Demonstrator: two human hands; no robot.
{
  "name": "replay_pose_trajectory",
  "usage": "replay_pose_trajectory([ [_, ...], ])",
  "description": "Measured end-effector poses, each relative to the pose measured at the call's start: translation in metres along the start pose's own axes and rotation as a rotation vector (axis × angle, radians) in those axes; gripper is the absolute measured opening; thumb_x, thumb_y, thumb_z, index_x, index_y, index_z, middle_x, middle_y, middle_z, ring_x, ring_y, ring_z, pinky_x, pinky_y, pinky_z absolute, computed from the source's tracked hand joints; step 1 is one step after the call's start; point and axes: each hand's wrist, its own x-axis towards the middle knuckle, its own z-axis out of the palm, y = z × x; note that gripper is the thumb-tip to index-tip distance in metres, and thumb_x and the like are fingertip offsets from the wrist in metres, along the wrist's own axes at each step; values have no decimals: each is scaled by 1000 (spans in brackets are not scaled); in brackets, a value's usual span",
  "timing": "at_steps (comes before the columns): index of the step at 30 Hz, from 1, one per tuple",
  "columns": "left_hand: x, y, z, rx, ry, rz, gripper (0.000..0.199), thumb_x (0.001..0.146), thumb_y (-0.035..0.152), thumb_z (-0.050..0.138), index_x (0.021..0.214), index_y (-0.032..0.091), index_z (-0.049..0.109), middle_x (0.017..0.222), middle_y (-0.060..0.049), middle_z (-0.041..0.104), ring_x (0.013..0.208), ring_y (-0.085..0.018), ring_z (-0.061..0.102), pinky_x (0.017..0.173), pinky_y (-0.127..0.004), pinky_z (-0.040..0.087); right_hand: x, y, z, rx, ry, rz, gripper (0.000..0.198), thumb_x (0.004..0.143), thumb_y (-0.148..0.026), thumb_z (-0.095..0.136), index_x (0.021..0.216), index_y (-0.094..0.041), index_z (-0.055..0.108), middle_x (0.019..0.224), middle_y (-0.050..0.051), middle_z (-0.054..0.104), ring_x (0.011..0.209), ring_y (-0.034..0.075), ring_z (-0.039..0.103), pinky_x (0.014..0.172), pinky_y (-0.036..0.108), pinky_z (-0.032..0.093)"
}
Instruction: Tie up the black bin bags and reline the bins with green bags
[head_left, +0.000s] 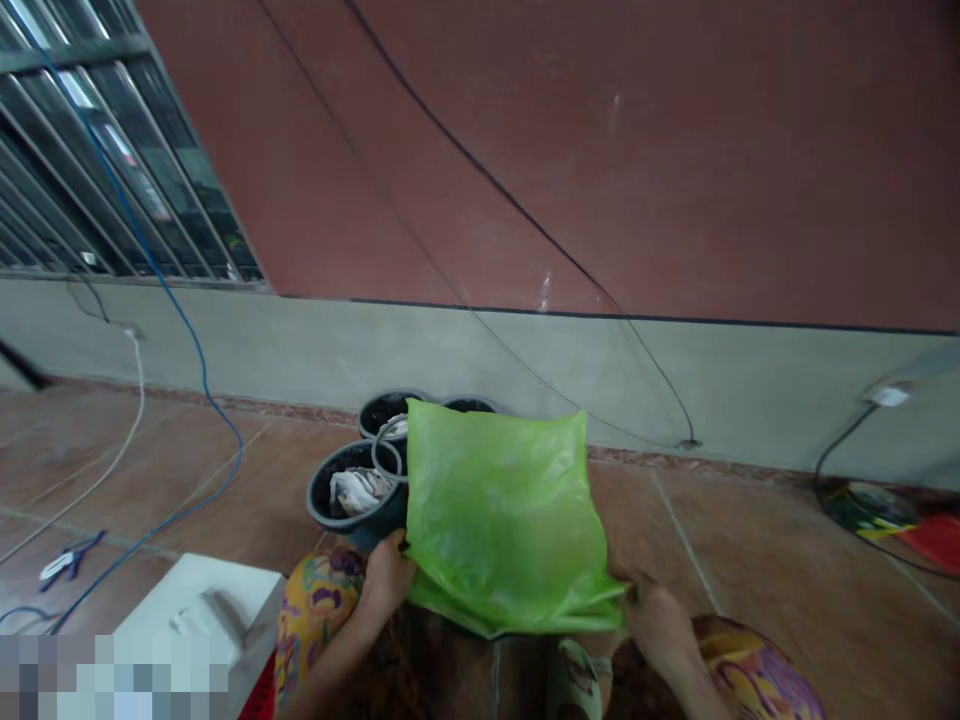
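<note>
Low on the left, a white box (202, 605) sits on the tiled floor (750, 560), with blue and white cables (187, 340) trailing from a barred window (97, 170). Next come three dark pots (352, 490) clustered against the wall (525, 360); the nearest seems to hold a crumpled cloth, though it is dim. The left hand (386, 580) pinches the lower left edge of a green bag (502, 515), and the right hand (660, 625) grips its lower right corner, so both are closed on the plastic and set apart, stretching it flat and upright just in front of the pots. A sandal (574, 680) shows below, between patterned sleeves. At far right, a black cord (840, 450) runs from a wall socket toward coloured items on the floor.
</note>
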Motion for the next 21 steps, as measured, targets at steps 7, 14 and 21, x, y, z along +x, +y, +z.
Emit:
replay_pose_trajectory([
  [7,14,76,-44,-265,319,275,31,85,27,48,107,15,66,86,-3,72,72,-16,65,68,-25,50,12,-55,-84,237,621,6,50,84,-37,44,126,-16,63,107,12,74,64,21,69,56,28,48],
  [14,-33,25,-2,275,-146,119,32,75,8,51,101,15,70,101,-11,74,98,-26,69,90,-34,50,-8,-1,-29,-240,-66,25,41,79,-15,43,106,-19,73,85,12,76,81,28,73,68,32,51],
  [21,-17,55,-26,61,74,220,58,72,3,42,126,15,59,107,-8,73,97,-21,69,93,-32,50,4,-30,-67,-359,43,85,48,92,-27,31,130,-21,59,86,14,75,83,33,72,69,40,51],
])
